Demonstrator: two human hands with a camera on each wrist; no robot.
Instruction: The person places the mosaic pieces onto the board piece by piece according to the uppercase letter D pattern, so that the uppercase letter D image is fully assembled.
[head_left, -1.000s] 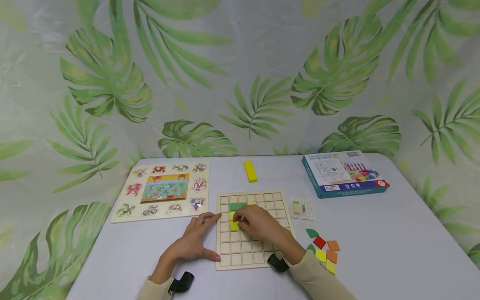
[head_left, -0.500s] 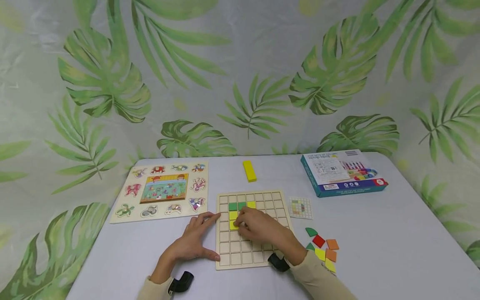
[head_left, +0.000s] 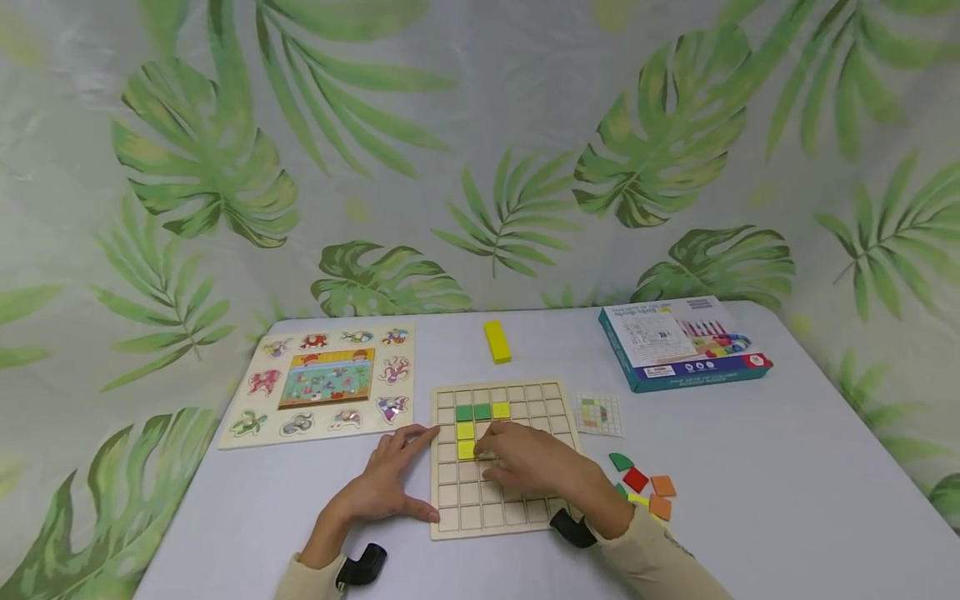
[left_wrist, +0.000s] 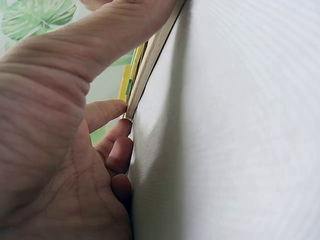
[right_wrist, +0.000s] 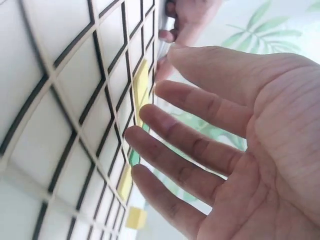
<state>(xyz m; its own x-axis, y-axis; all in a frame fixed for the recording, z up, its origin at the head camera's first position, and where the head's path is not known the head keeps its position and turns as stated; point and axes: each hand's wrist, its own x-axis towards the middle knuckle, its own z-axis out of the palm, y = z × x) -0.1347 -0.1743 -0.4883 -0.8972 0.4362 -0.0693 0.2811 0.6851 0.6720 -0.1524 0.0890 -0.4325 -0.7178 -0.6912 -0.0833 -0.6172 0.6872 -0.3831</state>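
Note:
A wooden grid board [head_left: 448,497] lies in front of me. Two green square tiles [head_left: 464,412] and a yellow tile [head_left: 501,410] sit side by side in one row of its cells. Two more yellow tiles, an upper one [head_left: 465,431] and a lower one [head_left: 466,450], run down from the left green tile. My right hand [head_left: 534,458] hovers over the board with fingertips right by the lower yellow tile; the right wrist view shows its fingers [right_wrist: 172,135] apart, holding nothing. My left hand [head_left: 386,477] touches the board's left edge with index fingertip and thumb spread.
Right of the board lie a small pattern card [head_left: 600,415] and loose tiles, including a red one [head_left: 636,479] and an orange one [head_left: 663,486]. A box [head_left: 686,346] stands back right, a yellow block [head_left: 497,342] behind the board, a sea-animal puzzle [head_left: 318,383] at left.
My right hand has let go of the lower yellow tile and drawn slightly right, its fingers loosening; the tile shows more fully in its cell. My left hand has stayed at the board's edge.

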